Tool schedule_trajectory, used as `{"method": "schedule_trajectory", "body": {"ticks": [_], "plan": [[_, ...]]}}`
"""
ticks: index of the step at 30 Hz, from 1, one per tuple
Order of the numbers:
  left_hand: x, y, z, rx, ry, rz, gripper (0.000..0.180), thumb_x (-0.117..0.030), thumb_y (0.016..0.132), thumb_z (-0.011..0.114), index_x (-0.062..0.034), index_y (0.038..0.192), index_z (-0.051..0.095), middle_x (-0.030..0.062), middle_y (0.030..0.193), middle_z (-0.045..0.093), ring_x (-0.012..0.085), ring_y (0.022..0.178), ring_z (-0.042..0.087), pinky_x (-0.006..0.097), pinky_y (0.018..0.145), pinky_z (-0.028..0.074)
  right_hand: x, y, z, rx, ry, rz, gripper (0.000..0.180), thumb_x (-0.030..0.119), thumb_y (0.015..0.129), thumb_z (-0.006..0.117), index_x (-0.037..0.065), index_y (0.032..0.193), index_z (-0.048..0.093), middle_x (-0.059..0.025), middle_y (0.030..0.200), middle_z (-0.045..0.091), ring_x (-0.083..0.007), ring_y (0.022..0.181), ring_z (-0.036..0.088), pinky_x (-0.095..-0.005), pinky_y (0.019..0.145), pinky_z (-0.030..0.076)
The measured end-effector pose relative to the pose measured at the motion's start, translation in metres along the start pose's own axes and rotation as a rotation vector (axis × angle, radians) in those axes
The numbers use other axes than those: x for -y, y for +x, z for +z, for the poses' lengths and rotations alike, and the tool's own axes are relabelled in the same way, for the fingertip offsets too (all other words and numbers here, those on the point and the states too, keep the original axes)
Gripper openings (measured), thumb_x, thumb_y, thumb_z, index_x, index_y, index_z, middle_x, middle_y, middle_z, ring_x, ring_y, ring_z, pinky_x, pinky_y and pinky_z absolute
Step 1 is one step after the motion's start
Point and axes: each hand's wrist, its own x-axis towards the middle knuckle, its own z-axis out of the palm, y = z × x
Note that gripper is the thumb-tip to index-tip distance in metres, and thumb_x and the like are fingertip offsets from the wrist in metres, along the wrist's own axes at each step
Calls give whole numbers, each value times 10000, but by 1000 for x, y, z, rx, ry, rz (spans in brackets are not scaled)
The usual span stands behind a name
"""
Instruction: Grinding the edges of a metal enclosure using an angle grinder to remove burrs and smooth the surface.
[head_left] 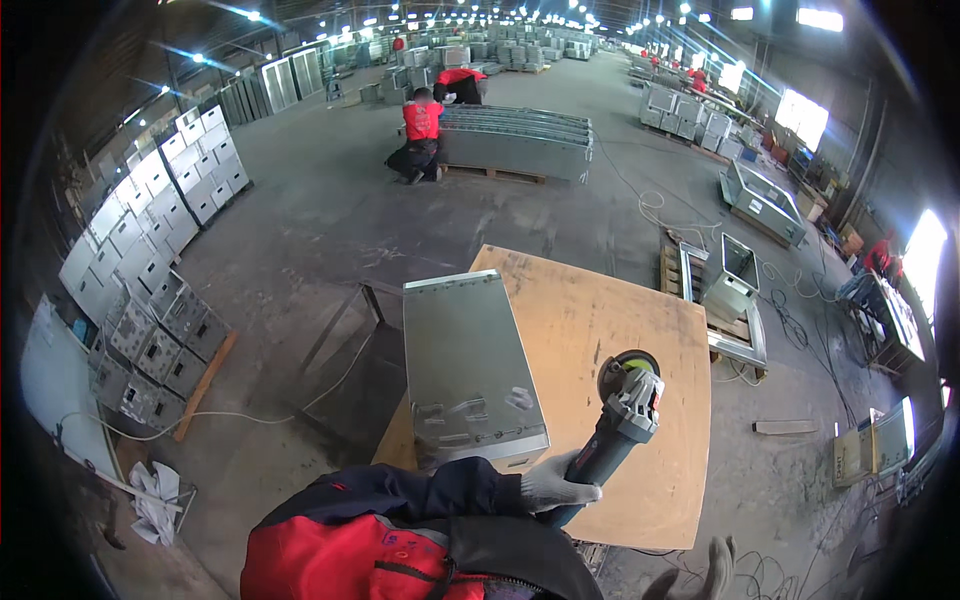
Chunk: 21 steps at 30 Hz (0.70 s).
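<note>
- The tall stack of pale, box-shaped metal cabinets [155, 205] stands well left of the tabletop, the landmark here.
- The long pile of grey metal panels [515, 140] lies well beyond the tabletop's far edge.
- The tan, flat wooden tabletop [600, 292] shows dark smudges; loose objects could shift if its surface proves slick.
- The grey, rectangular sheet-metal box [465, 350] rests on the tabletop's left part; no clamp shows on it, so it could slide if pushed hard from one side.
- The dark-bodied angle grinder with a silvery metal head [612, 425] is above the tabletop's middle, just right of the box; held by one hand, it could kick or twist if it caught an edge.
- The grey-gloved left hand [562, 486], over the tabletop's near edge, is closed around the grinder's body.
- The grey-gloved right hand [715, 572], off the tabletop's near right corner, has spread fingers and nothing visible in it.
- The round, yellow-green grinding disc [628, 370] is over the tabletop; whether it spins cannot be told. Careless reaching could bring glove fabric against it.
</note>
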Motion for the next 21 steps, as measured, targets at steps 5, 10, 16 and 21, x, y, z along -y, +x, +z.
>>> {"method": "schedule_trajectory", "body": {"ticks": [5, 10, 16, 21], "plan": [[-21, -12, 3, -60, 263, -60, 669, -232, 865, 850, -45, 1418, 524, 38, 1047, 603, 133, 953, 599, 340, 857, 516, 25, 25, 2, -82, -154, 182, 660, 360, 945, 744, -46, 1429, 552, -295, 1286, 669, -442, 1132, 694, -517, 985, 578], [-24, -16, 3, 8, 279, -47, 686, -336, 859, 867, -37, 1389, 551, 46, 1129, 623, 154, 1066, 592, 363, 950, 497, -113, -236, 29, 633, -546, 728, 598, 405, 1005, 653, -65, 1370, 590, -266, 1156, 719, -400, 979, 731, -469, 846, 614], [-23, -19, -11, -40, 412, -51, 717, -328, 843, 866, -41, 1413, 539, 54, 1144, 621, 168, 1070, 597, 376, 973, 501, -69, -296, 92, 933, -352, 1167, 533, 365, 983, 678, -75, 1282, 634, -212, 1107, 723, -351, 993, 727, -435, 871, 597], [-23, -8, -11, -36, 418, -54, 745, -285, 839, 871, -60, 1455, 516, 37, 1101, 605, 151, 1014, 595, 366, 932, 517, -39, -313, 181, 733, -7, 1228, 481, 331, 964, 700, -82, 1208, 671, -167, 1066, 726, -309, 1004, 724, -407, 891, 582]]}}
